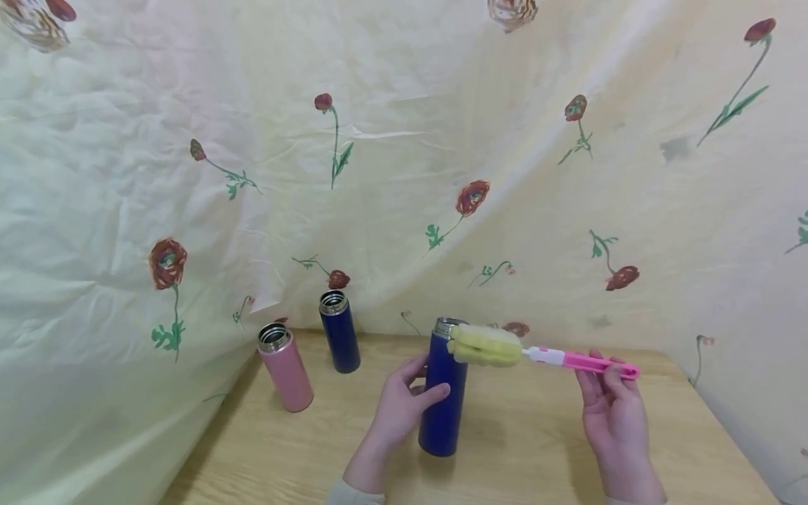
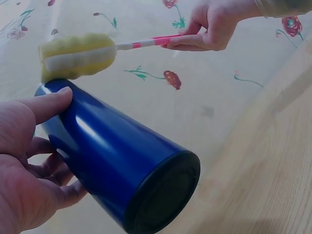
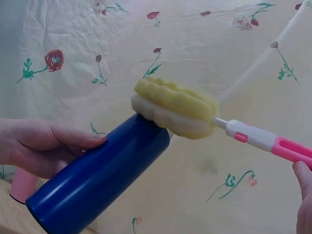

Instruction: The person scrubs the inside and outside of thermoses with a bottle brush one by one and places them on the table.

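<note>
Far out to the left of the left hand, a pink flask [image 1: 285, 367] is standing slightly tilted-looking on the counter [image 1: 536, 449], its steel mouth uncapped, and a little nearer, a small dark blue flask [image 1: 339, 331] is standing upright, also uncapped, close to the draped cloth. Neither is being touched.

The left hand [image 1: 399, 407] is wrapping around the middle of the tall blue flask [image 1: 444, 396], thumb across the front and fingers curling behind; from the wrist views the flask's base looks to be lifting clear of the counter, leaning mouth-away from the person. The yellow sponge brush [image 1: 485, 345] is lying crosswise against the flask's open mouth, touching the rim but not yet going inside. Its pink and white handle [image 1: 581, 362] is running out to the right, where the right hand [image 1: 611, 410] is pinching the far end between thumb and fingertips.

To my eye the brush is just being brought to the opening; the next move is calling for the sponge to be swung end-on and lined up with the narrow mouth, with the left hand holding the flask steady.

The counter is pale wood grain, and a crumpled cream cloth [image 1: 442, 140] printed with red flowers is hanging all around as a backdrop
</note>
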`<state>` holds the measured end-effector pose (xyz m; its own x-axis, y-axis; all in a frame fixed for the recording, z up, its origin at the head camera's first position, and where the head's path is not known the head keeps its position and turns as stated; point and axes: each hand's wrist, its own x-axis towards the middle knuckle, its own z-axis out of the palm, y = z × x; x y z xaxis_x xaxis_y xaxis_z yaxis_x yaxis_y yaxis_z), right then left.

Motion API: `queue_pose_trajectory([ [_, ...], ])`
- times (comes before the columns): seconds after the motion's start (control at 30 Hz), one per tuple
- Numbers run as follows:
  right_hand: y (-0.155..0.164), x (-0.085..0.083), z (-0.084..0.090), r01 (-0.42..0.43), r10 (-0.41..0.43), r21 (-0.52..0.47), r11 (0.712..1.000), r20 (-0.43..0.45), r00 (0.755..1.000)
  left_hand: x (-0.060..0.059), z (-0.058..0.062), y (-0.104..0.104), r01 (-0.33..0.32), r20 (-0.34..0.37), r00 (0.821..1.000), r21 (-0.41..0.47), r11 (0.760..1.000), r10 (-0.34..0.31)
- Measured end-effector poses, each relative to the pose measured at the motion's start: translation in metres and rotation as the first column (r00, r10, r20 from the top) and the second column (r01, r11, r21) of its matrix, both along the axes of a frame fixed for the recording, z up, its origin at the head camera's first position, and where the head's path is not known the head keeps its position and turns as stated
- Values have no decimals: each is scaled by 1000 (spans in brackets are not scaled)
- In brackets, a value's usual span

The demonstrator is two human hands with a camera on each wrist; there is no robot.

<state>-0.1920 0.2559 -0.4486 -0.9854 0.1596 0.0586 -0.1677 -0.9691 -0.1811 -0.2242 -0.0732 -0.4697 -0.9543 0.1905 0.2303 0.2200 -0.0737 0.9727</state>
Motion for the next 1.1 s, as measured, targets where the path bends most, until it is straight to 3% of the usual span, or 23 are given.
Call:
queue_pose_trajectory([
  [0.27, -8, 0, 4, 35, -35, -27, 999, -18, 999, 0, 1, 2, 13, 26, 1000, 87, 996, -16],
  [0.53, -15, 2, 5, 105, -106, 18, 994, 42, 994, 4, 1, 3, 46, 37, 998, 125, 991, -51],
  [0.7, -16, 2, 6, 119, -120, 33, 992, 32, 992, 4, 0, 5, 60, 44, 997, 160, 985, -67],
  [0.87, -15, 3, 10, 153, -153, 4, 988, 12, 988, 4, 0, 7, 53, 44, 997, 159, 986, -60],
  [1.1, -14, 5, 15, 169, -173, 60, 984, 70, 982, 5, 2, 7, 61, 40, 997, 153, 986, -68],
])
